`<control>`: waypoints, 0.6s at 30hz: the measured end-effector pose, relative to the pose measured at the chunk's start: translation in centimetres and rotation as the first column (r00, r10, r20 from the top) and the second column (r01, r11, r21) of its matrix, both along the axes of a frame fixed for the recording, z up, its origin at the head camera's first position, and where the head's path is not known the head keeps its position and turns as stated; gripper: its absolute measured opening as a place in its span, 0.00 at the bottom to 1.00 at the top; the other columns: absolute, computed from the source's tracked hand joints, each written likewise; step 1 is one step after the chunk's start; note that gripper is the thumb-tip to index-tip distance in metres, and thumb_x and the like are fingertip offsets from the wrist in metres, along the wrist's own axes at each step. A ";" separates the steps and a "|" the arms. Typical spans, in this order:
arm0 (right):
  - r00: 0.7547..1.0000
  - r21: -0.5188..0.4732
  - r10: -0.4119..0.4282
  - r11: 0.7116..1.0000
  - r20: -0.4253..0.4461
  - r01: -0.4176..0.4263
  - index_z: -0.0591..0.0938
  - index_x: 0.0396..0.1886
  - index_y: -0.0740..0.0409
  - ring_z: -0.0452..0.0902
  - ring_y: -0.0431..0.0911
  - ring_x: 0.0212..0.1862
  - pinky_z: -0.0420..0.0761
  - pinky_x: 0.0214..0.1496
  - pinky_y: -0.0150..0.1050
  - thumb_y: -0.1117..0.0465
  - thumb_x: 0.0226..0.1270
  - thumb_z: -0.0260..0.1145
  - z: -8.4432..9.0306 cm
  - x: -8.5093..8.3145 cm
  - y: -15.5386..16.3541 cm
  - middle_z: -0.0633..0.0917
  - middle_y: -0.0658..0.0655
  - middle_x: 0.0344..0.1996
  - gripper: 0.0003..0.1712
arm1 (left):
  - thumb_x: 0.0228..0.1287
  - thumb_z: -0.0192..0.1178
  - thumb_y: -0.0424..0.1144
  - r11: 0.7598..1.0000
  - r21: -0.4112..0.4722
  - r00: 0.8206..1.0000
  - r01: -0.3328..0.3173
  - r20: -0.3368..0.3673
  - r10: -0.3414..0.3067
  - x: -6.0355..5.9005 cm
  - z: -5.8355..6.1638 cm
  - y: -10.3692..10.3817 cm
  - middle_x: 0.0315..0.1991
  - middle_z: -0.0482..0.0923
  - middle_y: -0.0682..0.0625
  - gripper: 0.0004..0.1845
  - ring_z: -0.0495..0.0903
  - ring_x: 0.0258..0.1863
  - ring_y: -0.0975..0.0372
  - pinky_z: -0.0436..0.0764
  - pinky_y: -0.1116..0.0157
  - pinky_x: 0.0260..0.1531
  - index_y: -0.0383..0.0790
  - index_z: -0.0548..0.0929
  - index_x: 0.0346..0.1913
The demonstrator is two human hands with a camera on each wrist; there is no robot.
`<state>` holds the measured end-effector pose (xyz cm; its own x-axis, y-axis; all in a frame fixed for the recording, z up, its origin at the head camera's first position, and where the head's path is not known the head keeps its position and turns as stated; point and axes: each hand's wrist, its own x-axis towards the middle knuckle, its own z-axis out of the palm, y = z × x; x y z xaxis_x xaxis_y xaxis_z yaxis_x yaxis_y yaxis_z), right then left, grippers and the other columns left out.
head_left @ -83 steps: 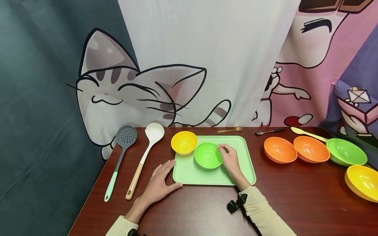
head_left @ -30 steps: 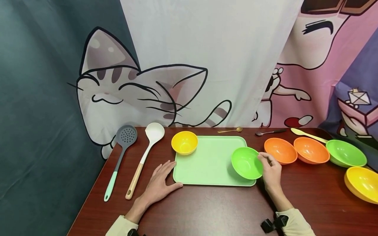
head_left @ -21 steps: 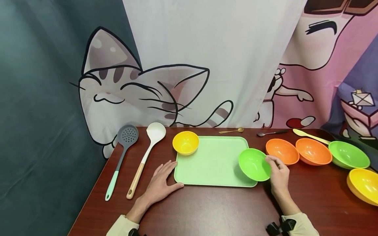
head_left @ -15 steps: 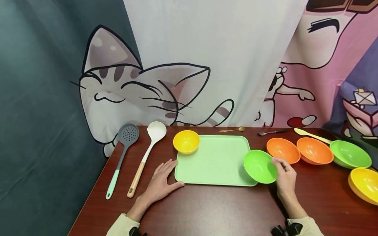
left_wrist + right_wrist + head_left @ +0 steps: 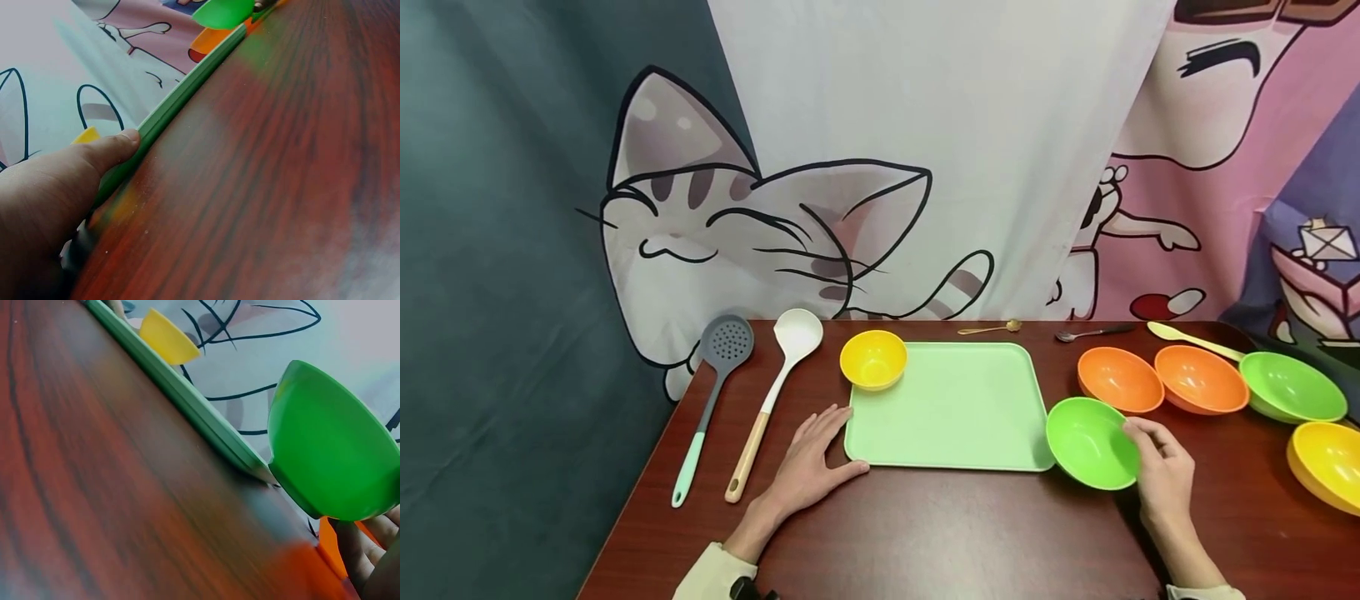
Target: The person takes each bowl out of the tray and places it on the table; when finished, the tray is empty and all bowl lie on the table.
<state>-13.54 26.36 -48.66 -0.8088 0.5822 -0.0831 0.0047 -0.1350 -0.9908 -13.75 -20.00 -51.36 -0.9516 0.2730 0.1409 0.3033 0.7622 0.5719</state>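
Observation:
My right hand [image 5: 1167,477] pinches the rim of a green bowl [image 5: 1092,443] between thumb and fingers, beside the front right corner of the light green tray [image 5: 947,417]. In the right wrist view this bowl [image 5: 331,444] is tilted and held above the table, its underside showing. My left hand [image 5: 811,462] lies spread at the tray's front left corner, fingers straight along the left side. The left wrist view has the thumb [image 5: 115,150] against the tray's front edge. On the tray's back left corner sits a small yellow bowl [image 5: 873,360].
Left of the tray lie a grey slotted turner [image 5: 727,342] and a white ladle [image 5: 797,332]. Small spoons [image 5: 1013,326] lie along the back edge. At right stand two orange bowls [image 5: 1120,379], another green bowl [image 5: 1291,387] with a pale green handle behind it, and yellow bowls [image 5: 1326,467].
My right hand has carried the green bowl from the middle of the tray rightward and toward me, past the tray's right edge. The left hand has stayed at the tray's corner.

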 end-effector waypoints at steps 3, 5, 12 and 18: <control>1.000 -0.004 -0.028 1.000 -0.002 0.028 0.89 0.36 0.55 0.79 0.32 0.29 0.76 0.28 0.20 0.64 0.65 0.70 0.0 0.6 0.7 0.87 0.39 0.26 0.03 | 0.57 0.65 0.68 1.000 0.004 1.000 0.009 -0.017 -0.009 0.0 -0.1 0.1 0.75 0.65 0.53 0.48 0.55 0.79 0.57 0.50 0.48 0.77 0.48 0.65 0.76; 0.999 -0.021 -0.046 0.999 -0.001 0.046 0.89 0.36 0.54 0.79 0.31 0.29 0.77 0.27 0.21 0.64 0.65 0.70 0.0 1.0 1.4 0.87 0.39 0.26 0.03 | 0.57 0.65 0.68 1.000 0.004 1.000 0.010 -0.024 -0.010 0.0 -0.1 0.1 0.74 0.65 0.53 0.48 0.56 0.78 0.57 0.50 0.48 0.77 0.48 0.65 0.76; 0.992 -0.082 -0.129 0.988 -0.001 0.129 0.90 0.33 0.54 0.79 0.31 0.28 0.76 0.27 0.20 0.66 0.64 0.70 -0.1 1.8 4.0 0.88 0.39 0.24 0.05 | 0.57 0.65 0.67 1.000 0.007 0.999 0.011 -0.039 -0.010 -0.1 -0.1 0.1 0.74 0.66 0.53 0.48 0.56 0.78 0.56 0.50 0.48 0.77 0.47 0.66 0.75; 0.986 -0.151 -0.165 0.974 0.024 0.167 0.91 0.31 0.53 0.79 0.31 0.26 0.76 0.25 0.21 0.67 0.64 0.69 -0.3 2.9 6.3 0.87 0.40 0.23 0.07 | 0.57 0.65 0.68 1.000 0.002 1.000 0.016 0.001 -0.016 -0.1 -0.1 0.1 0.75 0.64 0.54 0.48 0.54 0.79 0.58 0.48 0.50 0.78 0.48 0.64 0.76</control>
<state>-10.63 32.68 -48.95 -0.7004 0.6881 -0.1896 -0.0190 -0.2835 -0.9588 -13.87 -19.91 -51.49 -0.9473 0.2877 0.1406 0.3148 0.7560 0.5739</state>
